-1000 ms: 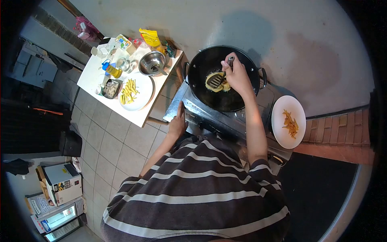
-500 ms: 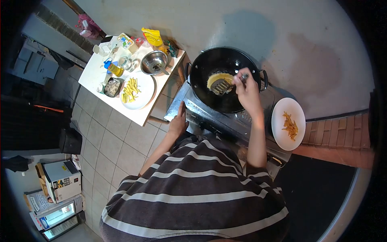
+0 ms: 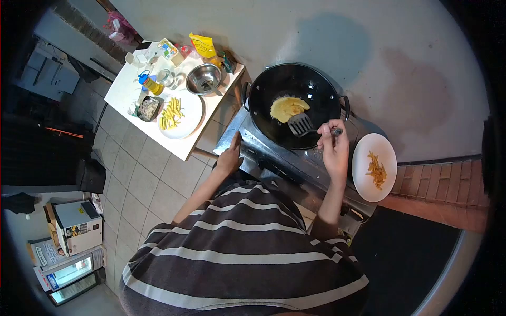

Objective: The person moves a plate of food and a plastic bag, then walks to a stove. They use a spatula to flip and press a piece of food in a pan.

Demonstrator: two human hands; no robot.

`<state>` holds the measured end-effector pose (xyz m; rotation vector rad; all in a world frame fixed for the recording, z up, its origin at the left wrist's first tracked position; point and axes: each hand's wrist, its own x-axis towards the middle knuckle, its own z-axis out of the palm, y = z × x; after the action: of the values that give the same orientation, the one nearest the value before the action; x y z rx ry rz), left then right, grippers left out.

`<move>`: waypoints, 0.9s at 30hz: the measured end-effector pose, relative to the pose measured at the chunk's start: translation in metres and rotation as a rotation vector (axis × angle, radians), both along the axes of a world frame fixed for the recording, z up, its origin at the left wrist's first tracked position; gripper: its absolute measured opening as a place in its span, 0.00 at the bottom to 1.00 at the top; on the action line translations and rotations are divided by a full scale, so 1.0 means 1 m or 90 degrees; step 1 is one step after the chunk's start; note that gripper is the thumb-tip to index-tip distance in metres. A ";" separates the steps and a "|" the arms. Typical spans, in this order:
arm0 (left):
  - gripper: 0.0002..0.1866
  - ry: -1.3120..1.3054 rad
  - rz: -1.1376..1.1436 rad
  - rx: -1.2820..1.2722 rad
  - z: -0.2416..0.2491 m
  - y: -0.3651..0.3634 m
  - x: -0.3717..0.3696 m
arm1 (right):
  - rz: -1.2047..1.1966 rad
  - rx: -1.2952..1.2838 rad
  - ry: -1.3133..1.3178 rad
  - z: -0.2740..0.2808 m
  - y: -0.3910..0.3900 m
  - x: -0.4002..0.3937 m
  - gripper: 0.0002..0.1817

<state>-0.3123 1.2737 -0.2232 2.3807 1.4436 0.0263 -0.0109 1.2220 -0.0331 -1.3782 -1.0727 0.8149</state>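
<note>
My right hand (image 3: 336,148) is closed round the handle of a black slotted spatula (image 3: 301,125), low on the right side of a black wok (image 3: 321,95). The slotted blade sits against the lower right edge of a flat yellow piece of food (image 3: 287,109), which looks like a fried egg or pancake. At the front left edge of the steel stove (image 3: 238,126), my left hand (image 3: 229,159) rests with fingers stretched out, holding nothing.
Right of the wok, a white plate (image 3: 360,171) bears browned fried strips (image 3: 376,171). The white side table (image 3: 181,150) at the left holds a plate (image 3: 195,118) of pale cut strips, a metal bowl (image 3: 197,73), an oil bottle (image 3: 153,87) and a yellow packet (image 3: 203,46).
The spatula has slid off the yellow food and moved right and down, with my right hand drawn back toward the wok's rim. My left hand stays at the stove edge.
</note>
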 end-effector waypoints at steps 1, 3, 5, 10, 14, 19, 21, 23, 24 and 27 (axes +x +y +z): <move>0.45 0.000 -0.002 -0.003 -0.003 0.001 0.001 | -0.007 0.018 0.004 0.001 -0.003 -0.001 0.09; 0.42 -0.033 -0.019 0.037 -0.003 0.003 0.000 | -0.020 0.030 0.014 -0.002 -0.006 -0.002 0.09; 0.41 -0.016 -0.018 0.019 0.005 0.003 0.001 | -0.041 -0.003 -0.103 -0.003 -0.009 0.000 0.10; 0.39 0.002 -0.017 -0.006 0.002 0.014 0.001 | -0.086 -0.065 -0.235 0.025 -0.004 -0.014 0.11; 0.37 -0.034 -0.058 0.010 -0.009 0.027 -0.006 | -0.065 -0.067 -0.297 0.032 0.012 -0.020 0.11; 0.29 -0.089 -0.110 -0.032 0.016 0.035 -0.010 | -0.087 -0.067 -0.377 0.035 0.025 -0.032 0.11; 0.27 -0.130 -0.133 -0.014 0.015 0.039 -0.016 | -0.084 -0.130 -0.359 0.030 0.033 -0.033 0.11; 0.27 -0.154 -0.151 0.012 0.017 0.040 -0.019 | -0.051 -0.068 -0.372 0.018 0.041 -0.032 0.12; 0.27 -0.103 -0.121 -0.042 0.029 0.039 -0.015 | -0.047 -0.063 -0.416 0.019 0.043 -0.034 0.13; 0.28 -0.100 -0.133 -0.075 0.024 0.042 -0.019 | -0.026 -0.094 -0.444 0.023 0.048 -0.038 0.13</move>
<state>-0.3314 1.3154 -0.1988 2.3625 1.0905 0.0719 -0.0487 1.2697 -0.0105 -1.8687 -1.5231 0.3808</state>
